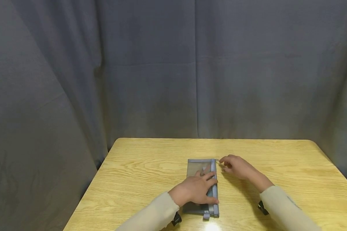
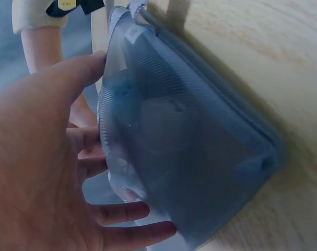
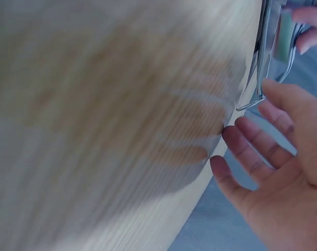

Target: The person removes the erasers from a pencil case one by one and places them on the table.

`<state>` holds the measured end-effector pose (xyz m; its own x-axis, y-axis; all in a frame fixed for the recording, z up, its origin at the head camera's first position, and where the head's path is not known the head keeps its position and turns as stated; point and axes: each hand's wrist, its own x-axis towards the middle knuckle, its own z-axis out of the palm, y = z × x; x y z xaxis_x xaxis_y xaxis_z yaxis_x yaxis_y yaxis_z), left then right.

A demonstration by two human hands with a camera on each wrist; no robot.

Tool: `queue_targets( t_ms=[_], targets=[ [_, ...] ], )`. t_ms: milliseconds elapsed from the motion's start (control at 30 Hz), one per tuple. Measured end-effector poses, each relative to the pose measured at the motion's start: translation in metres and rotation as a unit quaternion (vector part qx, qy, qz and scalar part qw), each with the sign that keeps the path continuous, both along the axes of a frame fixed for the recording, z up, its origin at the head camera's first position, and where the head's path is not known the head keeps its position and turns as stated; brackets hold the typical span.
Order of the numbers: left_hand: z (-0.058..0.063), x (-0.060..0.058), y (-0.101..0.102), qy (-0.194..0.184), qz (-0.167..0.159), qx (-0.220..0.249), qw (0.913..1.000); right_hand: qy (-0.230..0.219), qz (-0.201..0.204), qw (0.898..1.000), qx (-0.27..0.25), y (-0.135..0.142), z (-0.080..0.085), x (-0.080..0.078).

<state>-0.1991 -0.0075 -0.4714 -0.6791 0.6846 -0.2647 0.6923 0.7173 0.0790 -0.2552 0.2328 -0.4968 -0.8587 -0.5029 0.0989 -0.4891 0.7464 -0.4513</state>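
Observation:
A flat grey-blue mesh zip pouch (image 1: 193, 166) lies lengthwise on the table, its zip edge (image 1: 213, 166) along the right side. My left hand (image 1: 198, 190) rests across the pouch with fingers spread, their tips reaching the zip edge. Through the mesh, pale items show faintly, their kind unclear. In the left wrist view, the pouch (image 2: 200, 151) bulges beside the thumb and fingers. My right hand (image 1: 239, 167) is at the far right corner, fingers loosely bent, fingertips right at a small ring pull (image 1: 217, 161). The right wrist view shows thumb and forefinger apart near this ring (image 3: 248, 105).
The wooden table (image 1: 138, 166) extends around the pouch, with its far edge beyond both hands. Grey curtains (image 1: 150, 80) hang behind and to the sides. A small fabric tab (image 1: 206, 217) sticks out from the near end of the pouch.

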Motion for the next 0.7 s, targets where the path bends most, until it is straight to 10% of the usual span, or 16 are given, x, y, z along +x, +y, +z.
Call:
queue_targets(
  t_ms=[300, 500, 700],
  targets=[
    [-0.005, 0.0, -0.006, -0.016, 0.024, 0.037, 0.9989, -0.026, 0.102, 0.994, -0.029, 0.01, -0.005, 0.033],
    [-0.008, -0.001, -0.007, -0.029, 0.033, 0.053, 0.9976, 0.042, 0.174, 0.984, 0.016, 0.011, -0.01, 0.05],
    [-0.01, -0.001, -0.008, -0.029, 0.035, 0.055, 0.9975, 0.017, 0.183, 0.982, 0.041, 0.007, -0.011, 0.059]
  ],
)
